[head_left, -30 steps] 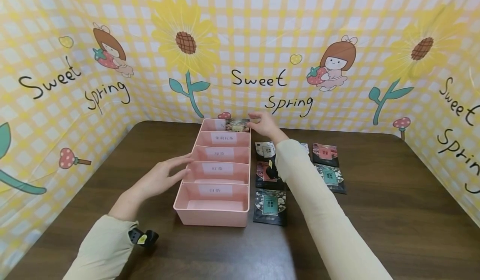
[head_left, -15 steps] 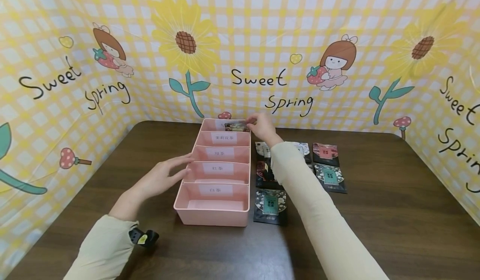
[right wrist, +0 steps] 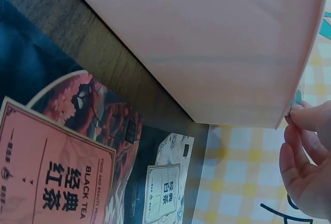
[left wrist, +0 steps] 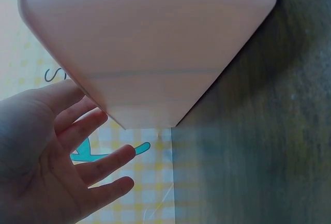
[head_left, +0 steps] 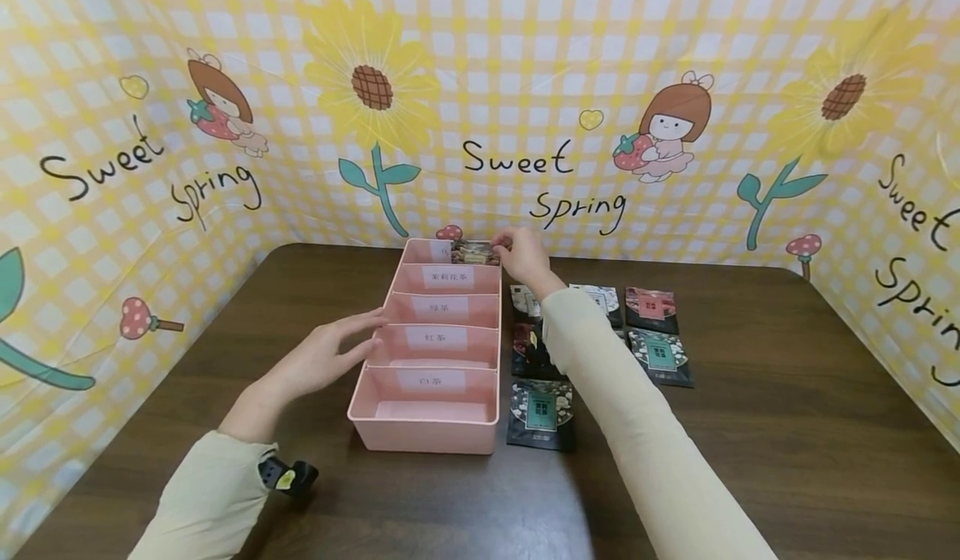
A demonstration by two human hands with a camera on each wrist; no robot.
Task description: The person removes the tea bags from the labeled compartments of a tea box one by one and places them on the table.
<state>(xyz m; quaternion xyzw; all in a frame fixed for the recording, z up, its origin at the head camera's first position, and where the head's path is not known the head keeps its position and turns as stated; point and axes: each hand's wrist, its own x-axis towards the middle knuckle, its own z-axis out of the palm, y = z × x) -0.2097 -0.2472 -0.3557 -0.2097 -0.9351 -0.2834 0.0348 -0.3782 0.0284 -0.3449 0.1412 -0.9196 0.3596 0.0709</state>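
Observation:
A long pink box (head_left: 422, 437) with several labelled compartments stands on the table. In its farthest compartment is a tea packet (head_left: 476, 252) with a dark patterned front, its lower part hidden by the compartment wall. My right hand (head_left: 525, 253) pinches this packet's right corner between thumb and fingers, right at the box rim. In the right wrist view, only a small dark bit of packet shows beside the thumb (right wrist: 309, 116). My left hand (head_left: 330, 352) has its fingers loosely extended, fingertips against the box's left side; the left wrist view shows them spread along the pink wall.
Several tea packets lie right of the box: a jasmine one with a green label (head_left: 541, 411) nearest, another green-labelled one (head_left: 660, 357), a red one (head_left: 651, 308) and a white one (head_left: 600, 302). My right forearm partly covers a black tea packet (right wrist: 57, 167). A patterned cloth (head_left: 480, 68) rises behind the table.
The packet in the far compartment tipped and sank, then came partly back up, with my right hand still on its corner and slightly lower. My left hand has stayed in place.

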